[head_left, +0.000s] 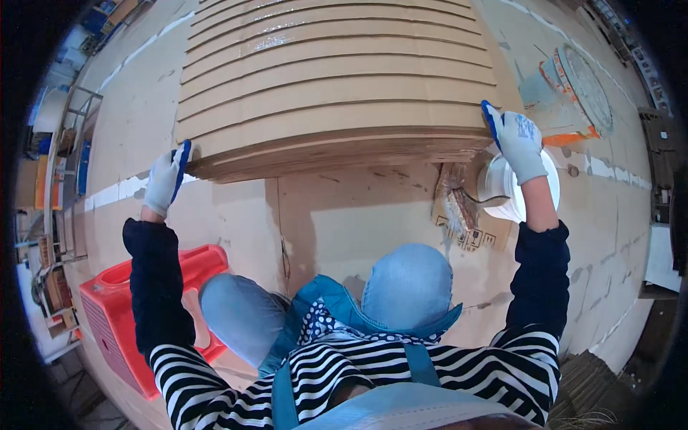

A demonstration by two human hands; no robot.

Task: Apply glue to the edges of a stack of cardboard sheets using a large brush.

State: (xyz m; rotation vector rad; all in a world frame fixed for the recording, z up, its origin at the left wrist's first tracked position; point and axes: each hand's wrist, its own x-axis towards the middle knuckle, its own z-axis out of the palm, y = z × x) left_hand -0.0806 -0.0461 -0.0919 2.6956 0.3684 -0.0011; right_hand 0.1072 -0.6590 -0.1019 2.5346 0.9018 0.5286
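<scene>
A broad stack of brown cardboard sheets (344, 111) lies in front of me, its sheets fanned in overlapping rows that run away from me. Both hands wear white gloves with blue palms. At the near left corner, my left hand (166, 178) is closed against the stack's edge, fingers together along its side. My right hand (519, 143) grips the near right corner, with its blue fingertips at the edge of the top sheets. The undersides of both grips are hidden. Clear shiny film or tape glints on the sheets farther back.
A red plastic stool (107, 308) stands at my left. Below my right hand is a white bucket (510, 208), beside a plastic-wrapped bundle (459, 204) on a cardboard piece. A stained pail (555, 97) is at the far right; metal shelving (54, 179) lines the left.
</scene>
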